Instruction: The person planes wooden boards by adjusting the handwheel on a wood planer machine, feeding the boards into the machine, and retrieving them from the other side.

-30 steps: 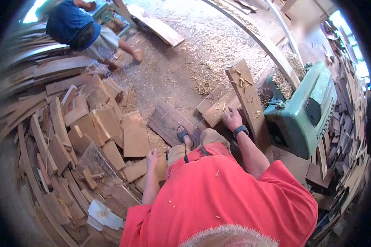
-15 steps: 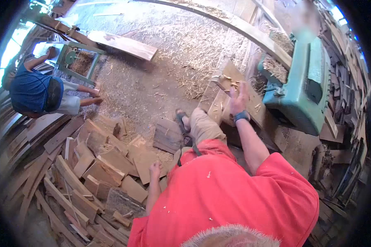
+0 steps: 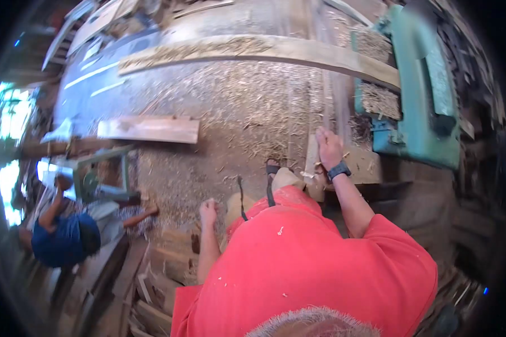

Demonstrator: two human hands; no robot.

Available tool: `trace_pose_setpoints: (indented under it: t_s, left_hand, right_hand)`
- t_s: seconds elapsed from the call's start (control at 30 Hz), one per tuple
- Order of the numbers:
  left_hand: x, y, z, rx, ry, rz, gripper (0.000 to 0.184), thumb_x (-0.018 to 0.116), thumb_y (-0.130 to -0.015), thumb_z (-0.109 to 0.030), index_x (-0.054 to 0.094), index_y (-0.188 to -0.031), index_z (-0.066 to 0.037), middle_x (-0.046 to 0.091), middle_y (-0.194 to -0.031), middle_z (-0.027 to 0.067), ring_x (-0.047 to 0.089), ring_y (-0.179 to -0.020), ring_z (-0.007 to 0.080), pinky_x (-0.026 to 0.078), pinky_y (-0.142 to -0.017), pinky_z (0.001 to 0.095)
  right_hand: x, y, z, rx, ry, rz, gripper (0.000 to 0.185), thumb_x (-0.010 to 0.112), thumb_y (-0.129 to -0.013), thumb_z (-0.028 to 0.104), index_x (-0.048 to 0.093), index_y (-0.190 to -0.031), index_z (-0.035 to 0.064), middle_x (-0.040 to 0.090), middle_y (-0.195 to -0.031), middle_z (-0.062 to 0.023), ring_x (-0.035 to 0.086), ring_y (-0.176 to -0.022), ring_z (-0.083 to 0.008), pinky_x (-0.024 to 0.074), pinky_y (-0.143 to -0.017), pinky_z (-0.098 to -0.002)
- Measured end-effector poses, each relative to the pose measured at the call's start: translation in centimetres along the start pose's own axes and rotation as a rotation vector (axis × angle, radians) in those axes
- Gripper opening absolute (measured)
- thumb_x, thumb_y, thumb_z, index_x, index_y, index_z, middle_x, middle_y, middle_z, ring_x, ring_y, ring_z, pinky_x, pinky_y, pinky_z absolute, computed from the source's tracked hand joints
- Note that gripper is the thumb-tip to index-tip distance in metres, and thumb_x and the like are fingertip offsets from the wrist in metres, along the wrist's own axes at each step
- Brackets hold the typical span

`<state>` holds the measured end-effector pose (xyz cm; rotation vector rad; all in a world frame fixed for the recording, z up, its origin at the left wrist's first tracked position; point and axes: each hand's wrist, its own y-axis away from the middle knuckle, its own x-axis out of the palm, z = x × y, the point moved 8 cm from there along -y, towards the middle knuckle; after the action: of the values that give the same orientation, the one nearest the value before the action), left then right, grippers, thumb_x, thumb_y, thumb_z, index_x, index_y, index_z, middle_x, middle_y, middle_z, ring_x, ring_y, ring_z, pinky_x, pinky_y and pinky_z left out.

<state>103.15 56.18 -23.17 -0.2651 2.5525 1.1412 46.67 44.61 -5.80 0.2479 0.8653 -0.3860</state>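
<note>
My left hand (image 3: 208, 211) hangs beside my left hip with its fingers curled in; nothing shows in it. My right hand (image 3: 330, 148) is out in front of my right side, above a wooden board (image 3: 362, 165) strewn with a few shavings. Its fingers bend away from view and are blurred, so their grip is unclear. Whether it touches the wood cannot be made out. Just right of that hand stands a green machine (image 3: 419, 90). A long plank (image 3: 253, 47) covered in shavings reaches leftward from the machine.
Shavings (image 3: 253, 112) litter the floor. A person in a blue top (image 3: 66, 238) is at the left by a green-framed stand (image 3: 109, 174). A wide board (image 3: 149, 129) lies beyond it. Scrap wood (image 3: 157, 292) is piled at lower left.
My view has turned, so the long plank shows almost whole and the other person appears lower. My right hand has gone from fingers spread over the boards to more bent.
</note>
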Motion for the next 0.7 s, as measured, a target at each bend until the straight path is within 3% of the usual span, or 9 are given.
trace_pose_setpoints:
  t_s: [0.07,0.13,0.27,0.3,0.37,0.47,0.53,0.63,0.7]
  left_hand:
    - [0.8,-3.6,-8.8,0.06,0.062,0.036,0.025,0.056,-0.097,-0.026,0.061,-0.103,-0.002,0.067,-0.085,0.0065,0.062,-0.072,0.0122,0.048,-0.06,0.0251]
    - [2.7,-6.3,-16.6,0.108,0.074,0.096,0.025,0.057,-0.097,-0.026,0.061,-0.104,-0.002,0.067,-0.087,0.0062,0.062,-0.073,0.0116,0.048,-0.062,0.0245]
    - [7.3,-10.9,-31.0,0.474,0.021,0.228,0.028,0.061,-0.096,-0.028,0.06,-0.109,-0.003,0.066,-0.089,0.0046,0.06,-0.076,0.01,0.047,-0.066,0.023]
    - [8.8,-13.2,-33.1,0.56,0.116,0.312,0.03,0.061,-0.096,-0.028,0.06,-0.11,-0.002,0.066,-0.093,0.0064,0.061,-0.084,0.0126,0.048,-0.072,0.0255]
    - [11.2,-12.4,-40.8,0.784,-0.114,0.332,0.032,0.062,-0.095,-0.028,0.06,-0.111,0.0,0.065,-0.101,0.0106,0.061,-0.095,0.0182,0.048,-0.083,0.0311]
    - [13.8,-10.3,-49.2,0.996,-0.233,0.412,0.034,0.064,-0.093,-0.028,0.06,-0.112,-0.001,0.065,-0.106,0.0139,0.061,-0.1,0.0252,0.047,-0.089,0.0362]
    - [15.5,-8.5,-54.2,1.157,-0.345,0.43,0.035,0.065,-0.091,-0.028,0.06,-0.113,-0.002,0.065,-0.109,0.0155,0.061,-0.103,0.0291,0.046,-0.092,0.0388]
    - [18.2,-6.3,-58.8,1.471,-0.522,0.47,0.045,0.07,-0.085,-0.032,0.057,-0.118,-0.004,0.057,-0.127,0.0184,0.051,-0.119,0.0359,0.039,-0.101,0.0439]
    - [20.2,-6.4,-60.6,1.568,-0.569,0.451,0.047,0.071,-0.084,-0.034,0.057,-0.118,-0.004,0.055,-0.129,0.0188,0.051,-0.121,0.0362,0.039,-0.102,0.0438]
  right_hand:
    - [-0.5,0.1,-0.2,-0.002,0.013,-0.104,0.036,0.052,-0.095,0.04,0.071,-0.109,0.0123,0.069,-0.109,-0.0093,0.06,-0.107,-0.0279,0.0343,-0.099,-0.0423]
    - [-0.5,-0.1,1.0,-0.027,-0.07,0.005,0.036,0.053,-0.094,0.04,0.071,-0.107,0.0119,0.069,-0.11,-0.0092,0.06,-0.107,-0.0264,0.0348,-0.099,-0.042]
    - [-1.5,-0.5,2.1,0.054,-0.045,0.053,0.038,0.056,-0.092,0.041,0.071,-0.107,0.0105,0.07,-0.108,-0.0103,0.061,-0.106,-0.0268,0.0392,-0.096,-0.041]
    - [-2.1,-1.0,1.8,0.084,-0.026,0.011,0.038,0.056,-0.092,0.041,0.071,-0.107,0.0105,0.07,-0.108,-0.0103,0.061,-0.106,-0.0268,0.0392,-0.096,-0.041]
    - [-0.4,-1.4,0.8,0.239,-0.15,0.174,0.042,0.061,-0.088,0.042,0.069,-0.112,0.0082,0.069,-0.109,-0.0139,0.062,-0.106,-0.0314,0.0462,-0.091,-0.0403]
    - [-0.9,-0.8,1.8,0.502,-0.144,0.007,0.046,0.065,-0.086,0.04,0.066,-0.118,0.006,0.067,-0.113,-0.0182,0.062,-0.107,-0.0352,0.0504,-0.088,-0.0398]
    - [-2.2,-0.4,7.1,0.503,-0.055,-0.167,0.047,0.067,-0.086,0.034,0.062,-0.122,0.0052,0.064,-0.118,-0.0193,0.062,-0.107,-0.0364,0.0499,-0.089,-0.0415]
    - [-2.1,0.6,13.9,0.286,-0.081,-0.473,0.041,0.066,-0.087,0.023,0.057,-0.121,0.0034,0.059,-0.123,-0.0182,0.061,-0.106,-0.0378,0.0505,-0.087,-0.0418]
    - [0.6,1.4,15.8,0.317,-0.141,-0.408,0.039,0.065,-0.087,0.022,0.057,-0.12,0.0035,0.06,-0.12,-0.0177,0.062,-0.105,-0.0367,0.0506,-0.086,-0.0411]
